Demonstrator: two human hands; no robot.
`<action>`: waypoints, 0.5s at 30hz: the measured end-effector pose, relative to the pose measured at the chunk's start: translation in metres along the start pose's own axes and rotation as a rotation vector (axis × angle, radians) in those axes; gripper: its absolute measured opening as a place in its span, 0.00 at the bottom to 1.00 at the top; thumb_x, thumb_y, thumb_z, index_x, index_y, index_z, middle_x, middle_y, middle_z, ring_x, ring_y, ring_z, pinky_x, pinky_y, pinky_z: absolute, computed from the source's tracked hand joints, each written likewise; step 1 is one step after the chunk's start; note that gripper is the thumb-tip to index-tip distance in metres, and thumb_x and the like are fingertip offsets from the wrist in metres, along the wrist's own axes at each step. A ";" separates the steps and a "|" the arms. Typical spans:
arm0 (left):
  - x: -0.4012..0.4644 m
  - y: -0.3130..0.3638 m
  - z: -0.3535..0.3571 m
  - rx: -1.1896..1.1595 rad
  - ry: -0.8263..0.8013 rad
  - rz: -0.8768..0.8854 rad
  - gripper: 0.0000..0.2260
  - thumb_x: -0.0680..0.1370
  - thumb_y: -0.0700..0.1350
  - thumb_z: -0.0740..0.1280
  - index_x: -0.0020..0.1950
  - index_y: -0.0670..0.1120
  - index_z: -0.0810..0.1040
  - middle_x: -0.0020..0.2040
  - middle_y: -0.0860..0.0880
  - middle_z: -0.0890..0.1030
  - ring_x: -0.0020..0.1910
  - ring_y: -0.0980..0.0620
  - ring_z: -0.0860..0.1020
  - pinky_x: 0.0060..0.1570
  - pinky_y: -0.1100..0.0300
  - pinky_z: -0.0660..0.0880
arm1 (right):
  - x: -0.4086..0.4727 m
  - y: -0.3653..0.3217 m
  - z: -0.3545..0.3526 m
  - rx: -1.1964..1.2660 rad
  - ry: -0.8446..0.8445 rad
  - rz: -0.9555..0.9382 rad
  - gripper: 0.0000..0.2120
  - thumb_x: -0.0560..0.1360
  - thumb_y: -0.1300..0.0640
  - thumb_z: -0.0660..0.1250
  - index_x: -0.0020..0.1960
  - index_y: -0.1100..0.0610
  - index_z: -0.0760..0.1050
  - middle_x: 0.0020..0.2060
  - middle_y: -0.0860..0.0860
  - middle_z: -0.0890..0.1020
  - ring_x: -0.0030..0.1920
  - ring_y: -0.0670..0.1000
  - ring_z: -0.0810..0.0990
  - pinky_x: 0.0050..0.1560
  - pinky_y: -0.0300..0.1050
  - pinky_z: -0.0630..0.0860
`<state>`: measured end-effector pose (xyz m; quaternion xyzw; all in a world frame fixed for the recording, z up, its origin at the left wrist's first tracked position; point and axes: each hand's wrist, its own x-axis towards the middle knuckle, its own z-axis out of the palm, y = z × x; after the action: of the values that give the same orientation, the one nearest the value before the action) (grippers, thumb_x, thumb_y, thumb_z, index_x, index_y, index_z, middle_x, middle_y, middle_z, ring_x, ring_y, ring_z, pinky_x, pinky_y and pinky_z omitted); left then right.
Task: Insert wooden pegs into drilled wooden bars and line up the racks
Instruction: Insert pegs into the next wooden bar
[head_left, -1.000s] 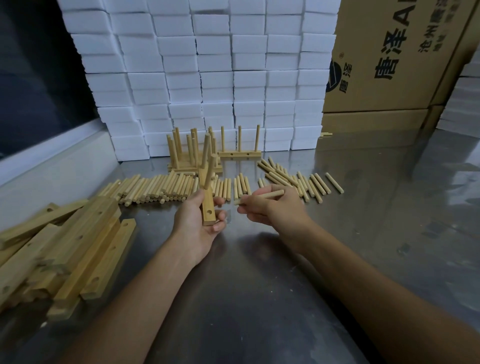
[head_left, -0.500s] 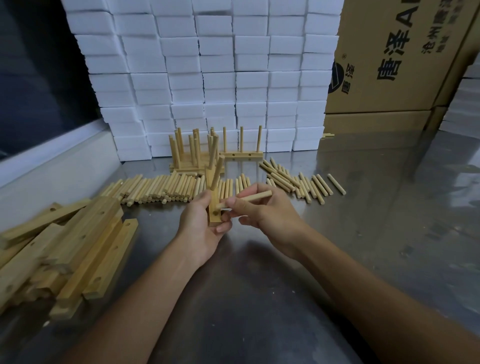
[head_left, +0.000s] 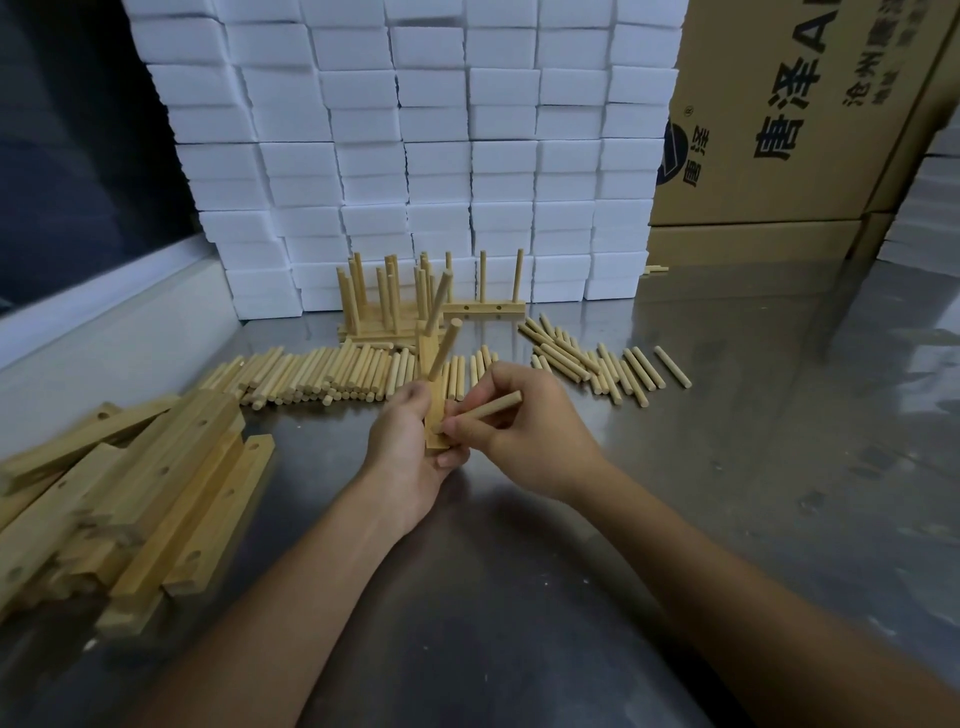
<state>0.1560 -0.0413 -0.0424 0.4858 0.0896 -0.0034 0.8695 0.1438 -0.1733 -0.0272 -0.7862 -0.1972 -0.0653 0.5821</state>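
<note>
My left hand (head_left: 410, 452) grips a drilled wooden bar (head_left: 435, 410) held on end above the steel table. Two pegs stick out of the bar's upper part, slanting up to the right. My right hand (head_left: 524, 436) pinches a third wooden peg (head_left: 488, 411) and holds its left tip against the bar's near end. Loose pegs (head_left: 322, 376) lie in a long row behind my hands, and a second scatter of pegs (head_left: 597, 364) lies to the right. Finished racks (head_left: 395, 306) with upright pegs stand at the back.
A heap of drilled bars (head_left: 130, 499) lies at the left on the steel table (head_left: 727, 467). Stacked white foam blocks (head_left: 431, 156) form a wall behind the racks. Cardboard boxes (head_left: 779, 130) stand at the back right. A white ledge (head_left: 104, 332) borders the table's left side.
My right hand has brought the peg leftward from beside the bar until its tip meets the bar. My left hand has kept its grip on the bar.
</note>
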 end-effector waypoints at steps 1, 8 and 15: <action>0.000 0.000 0.001 0.020 0.006 0.011 0.12 0.86 0.47 0.53 0.65 0.45 0.71 0.39 0.45 0.75 0.27 0.53 0.70 0.21 0.64 0.61 | 0.000 -0.002 0.000 -0.028 -0.004 -0.017 0.08 0.72 0.66 0.75 0.41 0.62 0.75 0.38 0.54 0.85 0.38 0.49 0.86 0.41 0.43 0.84; -0.005 -0.003 0.005 0.120 0.013 0.075 0.11 0.86 0.47 0.53 0.53 0.56 0.75 0.51 0.42 0.78 0.48 0.43 0.75 0.38 0.54 0.68 | 0.001 -0.008 0.004 -0.309 0.046 -0.083 0.09 0.72 0.60 0.76 0.40 0.59 0.76 0.35 0.52 0.84 0.36 0.49 0.84 0.39 0.54 0.82; -0.004 -0.005 0.006 0.136 0.057 0.089 0.14 0.85 0.47 0.54 0.70 0.56 0.70 0.51 0.44 0.83 0.46 0.47 0.83 0.31 0.59 0.75 | 0.003 -0.002 0.017 -0.307 0.141 -0.065 0.10 0.72 0.58 0.75 0.39 0.55 0.75 0.32 0.48 0.82 0.34 0.44 0.83 0.34 0.41 0.82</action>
<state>0.1527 -0.0493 -0.0429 0.5472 0.0924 0.0429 0.8308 0.1432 -0.1563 -0.0300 -0.8525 -0.1689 -0.1683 0.4652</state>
